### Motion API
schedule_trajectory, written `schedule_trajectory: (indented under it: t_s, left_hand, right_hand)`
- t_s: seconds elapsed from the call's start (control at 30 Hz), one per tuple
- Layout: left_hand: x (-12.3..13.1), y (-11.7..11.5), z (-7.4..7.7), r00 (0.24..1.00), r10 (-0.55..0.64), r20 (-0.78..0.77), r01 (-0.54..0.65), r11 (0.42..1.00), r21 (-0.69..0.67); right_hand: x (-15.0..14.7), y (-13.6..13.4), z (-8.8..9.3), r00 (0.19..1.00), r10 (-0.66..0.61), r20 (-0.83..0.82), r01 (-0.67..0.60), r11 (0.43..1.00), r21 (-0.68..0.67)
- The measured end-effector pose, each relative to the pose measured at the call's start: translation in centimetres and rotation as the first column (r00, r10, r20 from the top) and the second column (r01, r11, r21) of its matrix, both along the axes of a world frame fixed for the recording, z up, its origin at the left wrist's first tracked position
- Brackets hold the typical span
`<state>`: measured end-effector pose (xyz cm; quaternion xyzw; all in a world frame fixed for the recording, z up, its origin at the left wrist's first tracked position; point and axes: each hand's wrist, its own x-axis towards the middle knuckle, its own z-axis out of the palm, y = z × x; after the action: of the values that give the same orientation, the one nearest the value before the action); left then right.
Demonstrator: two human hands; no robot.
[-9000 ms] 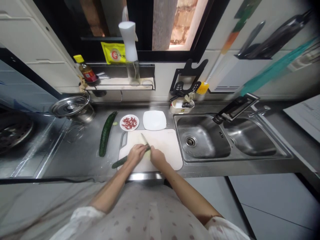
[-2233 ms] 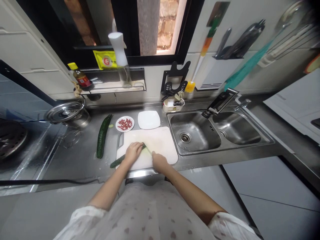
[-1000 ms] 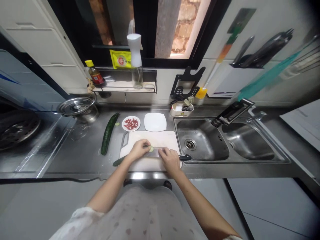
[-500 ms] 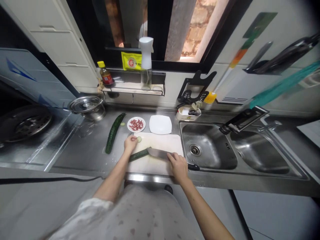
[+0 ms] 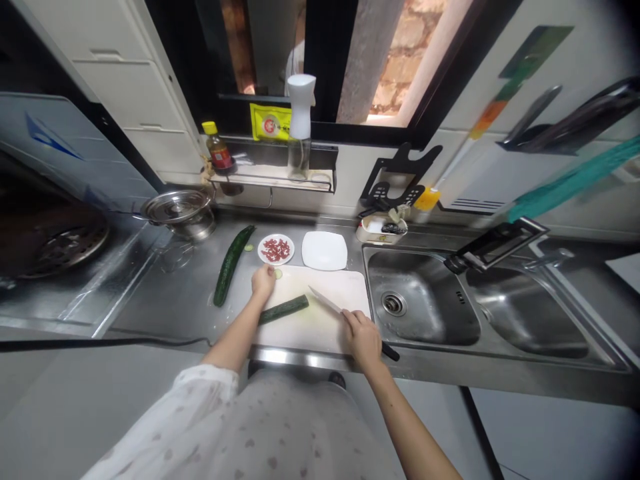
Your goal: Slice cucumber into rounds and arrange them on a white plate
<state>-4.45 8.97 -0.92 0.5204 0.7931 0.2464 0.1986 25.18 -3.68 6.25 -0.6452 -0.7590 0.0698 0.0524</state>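
A white cutting board [image 5: 333, 333] lies on the steel counter, with a cut cucumber piece [image 5: 290, 308] slanting across it. My right hand [image 5: 363, 339] is closed on a knife [image 5: 325, 299], whose blade points up and left, just right of the piece's cut end. My left hand [image 5: 263, 283] is at the board's upper left corner, fingers together beside a small cucumber slice [image 5: 278, 274]; what they pinch, if anything, is too small to tell. Left of the board lies a whole cucumber [image 5: 233, 267], with another small slice [image 5: 249, 248] near it.
Behind the board stand a plate of chopped red pieces [image 5: 276, 250] and a white square plate [image 5: 324, 251]. A lidded steel pot [image 5: 179, 210] is at the back left. The double sink [image 5: 425, 313] lies to the right, beside a utensil holder [image 5: 380, 230].
The knife has come away from the cucumber piece, its blade now turned more edge-on and apart from the cut end. My left hand has barely moved. The view has shifted slightly.
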Motion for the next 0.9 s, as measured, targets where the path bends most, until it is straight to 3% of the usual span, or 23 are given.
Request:
schedule_trajectory:
  t_s: [0.23,0.37,0.53,0.73,0.9]
  left_hand:
    - [0.0,0.2,-0.1,0.99,-0.091,-0.105,0.094,0.995,0.024]
    - [-0.2,0.4,-0.1,0.973,-0.155,-0.172,0.156,0.988,-0.007]
    - [-0.4,0.2,0.0,0.981,-0.152,-0.12,0.151,0.988,-0.023]
    - [-0.1,-1.6,0.1,0.979,-0.151,-0.137,0.159,0.986,0.048]
    - [1.1,-4.2,0.4,0.958,-0.267,-0.107,0.28,0.948,0.15]
  right_hand:
    - [0.2,0.0,-0.3,0.998,-0.028,-0.057,0.027,1.0,-0.014]
    - [0.0,0.3,-0.7,0.978,-0.12,-0.171,0.114,0.992,-0.048]
    - [-0.3,1.0,-0.7,0.938,-0.195,-0.287,0.158,0.976,-0.148]
    - [-0.9,1.4,0.2,0.903,-0.251,-0.349,0.188,0.961,-0.204]
    - [-1.4,1.8,0.1,0.868,-0.249,-0.43,0.177,0.963,-0.201]
